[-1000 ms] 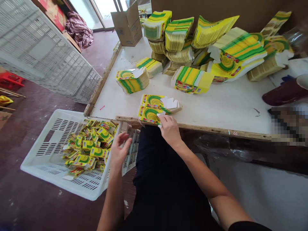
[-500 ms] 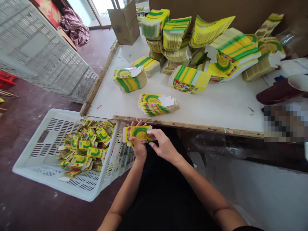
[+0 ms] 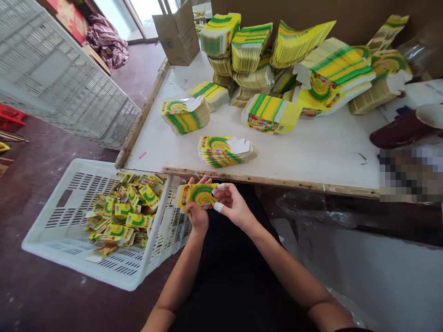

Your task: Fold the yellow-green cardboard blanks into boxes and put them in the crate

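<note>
Yellow carton [image 3: 200, 194] across the left grip [image 3: 199, 218]

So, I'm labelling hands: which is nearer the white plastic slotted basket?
Left hand, holding a rectangular yellow-green cardboard carton beside the basket; the right hand is farther, at the carton's right end.

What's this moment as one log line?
left hand: holds carton | right hand: at carton's right end | crate: loose cartons | table: carton stacks
</note>
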Demonstrator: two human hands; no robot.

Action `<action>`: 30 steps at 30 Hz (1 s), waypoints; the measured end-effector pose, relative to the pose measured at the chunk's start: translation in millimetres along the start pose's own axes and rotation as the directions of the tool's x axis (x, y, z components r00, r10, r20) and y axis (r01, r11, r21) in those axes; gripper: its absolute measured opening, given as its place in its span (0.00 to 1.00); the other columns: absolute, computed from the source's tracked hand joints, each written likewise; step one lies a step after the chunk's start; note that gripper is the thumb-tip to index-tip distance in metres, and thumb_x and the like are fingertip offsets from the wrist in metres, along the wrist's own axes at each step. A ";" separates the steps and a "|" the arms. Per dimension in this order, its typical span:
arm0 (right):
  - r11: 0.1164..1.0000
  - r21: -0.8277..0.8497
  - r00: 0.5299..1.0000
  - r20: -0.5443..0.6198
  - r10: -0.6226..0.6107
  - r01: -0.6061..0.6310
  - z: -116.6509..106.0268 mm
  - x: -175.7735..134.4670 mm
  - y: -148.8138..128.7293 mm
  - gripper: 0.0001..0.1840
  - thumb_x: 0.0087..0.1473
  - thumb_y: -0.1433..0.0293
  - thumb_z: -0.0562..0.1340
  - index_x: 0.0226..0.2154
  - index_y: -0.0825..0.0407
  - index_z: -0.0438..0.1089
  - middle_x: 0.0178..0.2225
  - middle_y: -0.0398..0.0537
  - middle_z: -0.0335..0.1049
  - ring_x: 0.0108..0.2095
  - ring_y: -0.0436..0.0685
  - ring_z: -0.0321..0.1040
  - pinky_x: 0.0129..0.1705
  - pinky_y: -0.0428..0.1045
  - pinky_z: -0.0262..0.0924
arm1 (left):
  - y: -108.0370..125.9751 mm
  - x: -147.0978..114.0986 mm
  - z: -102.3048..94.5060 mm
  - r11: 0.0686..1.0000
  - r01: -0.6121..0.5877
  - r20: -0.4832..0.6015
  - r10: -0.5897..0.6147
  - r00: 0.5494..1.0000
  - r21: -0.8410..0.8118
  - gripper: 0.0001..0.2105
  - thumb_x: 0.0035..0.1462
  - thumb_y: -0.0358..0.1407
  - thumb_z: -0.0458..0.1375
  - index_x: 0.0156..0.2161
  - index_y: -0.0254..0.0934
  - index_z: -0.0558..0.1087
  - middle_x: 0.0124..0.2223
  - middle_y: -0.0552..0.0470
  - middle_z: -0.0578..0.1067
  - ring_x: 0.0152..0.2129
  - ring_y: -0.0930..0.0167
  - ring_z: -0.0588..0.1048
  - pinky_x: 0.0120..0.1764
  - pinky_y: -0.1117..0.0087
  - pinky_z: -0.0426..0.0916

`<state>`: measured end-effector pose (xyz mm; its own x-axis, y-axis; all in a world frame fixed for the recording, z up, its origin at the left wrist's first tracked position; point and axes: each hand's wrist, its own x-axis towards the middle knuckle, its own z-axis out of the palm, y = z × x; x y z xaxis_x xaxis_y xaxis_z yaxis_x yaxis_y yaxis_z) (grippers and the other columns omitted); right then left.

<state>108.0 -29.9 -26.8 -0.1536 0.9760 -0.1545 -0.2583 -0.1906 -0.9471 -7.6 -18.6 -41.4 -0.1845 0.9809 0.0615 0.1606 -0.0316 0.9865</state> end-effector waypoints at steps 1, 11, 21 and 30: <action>1.000 -0.009 1.000 0.005 -0.001 0.001 0.1 0.1 -0.2 0.23 0.43 0.66 0.66 0.41 0.46 0.59 0.34 0.42 0.70 0.30 0.51 0.68 0.34 0.49 0.67 | 2.1 -0.6 1.7 0.999 -0.017 -0.035 0.015 0.999 -0.043 0.43 0.54 0.69 0.28 0.52 0.40 0.70 0.46 0.41 0.78 0.46 0.61 0.77 0.42 0.60 0.75; 0.981 -0.184 0.997 -0.036 -0.063 0.056 4.7 -4.8 -2.0 0.20 0.47 0.70 0.64 0.42 0.46 0.58 0.32 0.41 0.69 0.32 0.53 0.71 0.35 0.50 0.69 | 0.9 -4.6 -1.4 0.993 -0.116 0.002 0.116 0.993 0.018 0.43 0.54 0.68 0.33 0.53 0.38 0.71 0.45 0.40 0.79 0.48 0.59 0.77 0.46 0.59 0.74; 0.991 -0.132 0.997 -0.073 0.011 -0.021 3.1 -4.5 3.1 0.19 0.44 0.69 0.63 0.38 0.46 0.56 0.25 0.35 0.64 0.25 0.51 0.67 0.29 0.48 0.65 | 0.3 -11.0 0.0 0.960 -0.275 -0.050 0.277 0.960 0.040 0.39 0.57 0.66 0.39 0.56 0.36 0.69 0.48 0.38 0.79 0.45 0.57 0.78 0.46 0.56 0.75; 0.999 -0.035 1.000 -0.017 0.013 -0.014 3.5 -4.8 1.8 0.27 0.44 0.68 0.65 0.46 0.47 0.58 0.33 0.41 0.69 0.31 0.51 0.68 0.36 0.50 0.66 | 14.1 -2.0 7.4 0.943 -0.001 -0.119 -0.041 0.992 -0.334 0.34 0.57 0.65 0.42 0.52 0.40 0.70 0.45 0.44 0.78 0.46 0.61 0.77 0.45 0.61 0.73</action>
<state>104.9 -35.3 -26.7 -0.1407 0.9751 -0.1716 -0.2223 -0.2000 -0.9542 2.1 -19.6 -28.7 -0.3054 0.9515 0.0383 -0.1723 -0.0948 0.9805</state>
